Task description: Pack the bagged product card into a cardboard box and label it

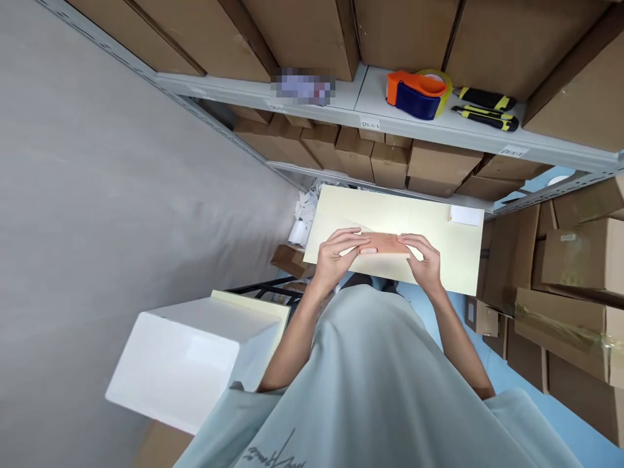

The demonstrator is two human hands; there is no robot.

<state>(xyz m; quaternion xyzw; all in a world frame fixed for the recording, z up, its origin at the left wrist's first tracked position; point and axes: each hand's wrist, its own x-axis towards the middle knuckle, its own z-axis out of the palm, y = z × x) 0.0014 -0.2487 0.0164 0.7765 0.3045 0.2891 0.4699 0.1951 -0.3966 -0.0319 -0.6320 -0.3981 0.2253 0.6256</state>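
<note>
The salmon-coloured flat piece (392,243) is at the middle of the pale surface (380,203), between the left hand (336,257) and the right hand (425,259); whether it touches the surface is unclear. The fingers of each hand pinch one end, thumb at the near edge and the others along the far side, probably to keep it level and steady. A white strip (369,251) shows at its near edge, beside the left thumb. A white pad (464,215) lies at the far right corner, perhaps to leave working room. Counted, there is one piece, one strip and one pad; the shelf (363,97) above carries one tape dispenser (414,94) and two cutters (487,99), presumably parked within reach.
</note>
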